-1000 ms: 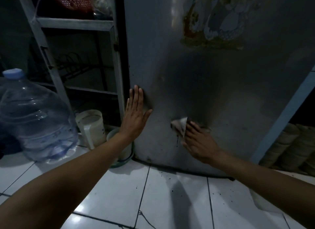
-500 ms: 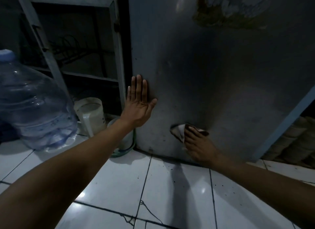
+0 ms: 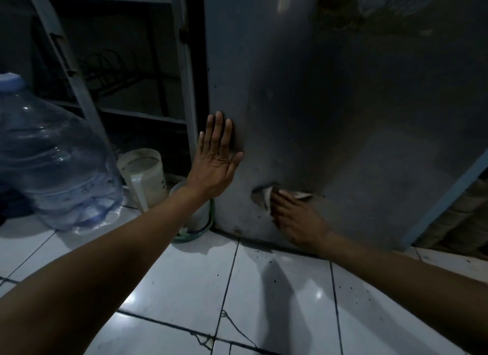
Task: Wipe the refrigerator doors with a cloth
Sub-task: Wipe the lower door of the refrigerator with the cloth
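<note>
The left hand lies flat against the grey, scuffed metal refrigerator door near its left edge, fingers straight, close together and pointing up, thumb spread out to the right; it holds nothing. Its bare forearm runs from the near left corner up to the door. The right hand reaches in from the near right, back of the hand toward the camera, fingers extended and angled up-left, pressing a small crumpled whitish cloth against the lower part of the door. The hand is blurred, so whether the thumb curls round the cloth cannot be told. The cloth lies low on the door, close above its bottom edge, to the right of and below the left hand; its long axis runs roughly left to right, with ends showing past the fingertips on either side.

On the white tiled floor at the left stands a large clear plastic water bottle with a blue cap, then a white plastic jug, with a grey metal shelf frame behind them just beside the door.
</note>
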